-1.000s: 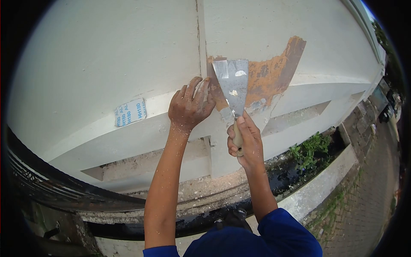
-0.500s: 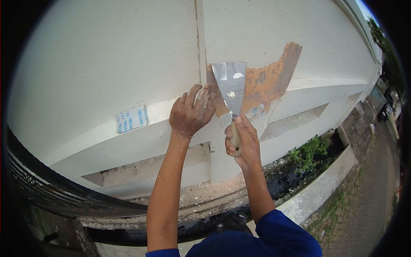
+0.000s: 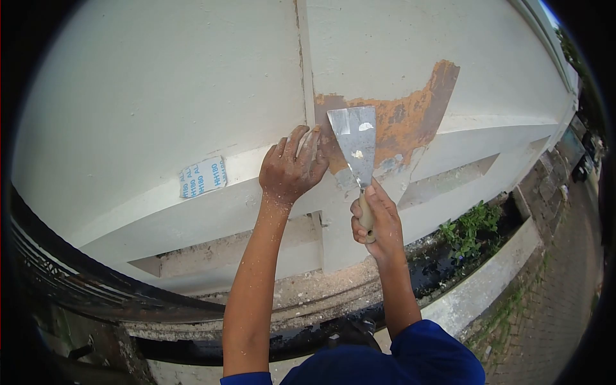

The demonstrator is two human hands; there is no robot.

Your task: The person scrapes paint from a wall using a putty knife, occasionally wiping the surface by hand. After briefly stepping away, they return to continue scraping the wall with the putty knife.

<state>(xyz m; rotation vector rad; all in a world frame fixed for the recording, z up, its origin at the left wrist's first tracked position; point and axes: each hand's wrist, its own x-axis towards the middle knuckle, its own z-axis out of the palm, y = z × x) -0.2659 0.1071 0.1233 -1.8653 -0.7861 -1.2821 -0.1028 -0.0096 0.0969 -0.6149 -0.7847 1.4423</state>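
My right hand (image 3: 383, 226) is wrapped around the pale handle of a paint scraper (image 3: 358, 138), its wide metal blade pointing up and spotted with white flecks. Behind the blade is a stripped patch (image 3: 423, 106) of brown and orange on the white wall (image 3: 212, 70). My left hand (image 3: 292, 165), dusted with white specks, reaches up to the wall beside the vertical strip, its fingers apart and bent a little at the patch's left end. To its left, on the sloping ledge, lies a piece of sandpaper (image 3: 203, 177) with blue HH180 print on its back.
Recessed openings (image 3: 449, 181) run along the wall below the ledge. Under them is a dark gutter (image 3: 308, 340) with a green plant (image 3: 471, 231) at the right. A dark metal railing (image 3: 96, 276) curves in from the left. Paving (image 3: 552, 289) lies at far right.
My right hand has moved down and slightly right with the scraper, so more of the patch's upper edge shows. My left hand keeps its place on the wall. The view has shifted a little.
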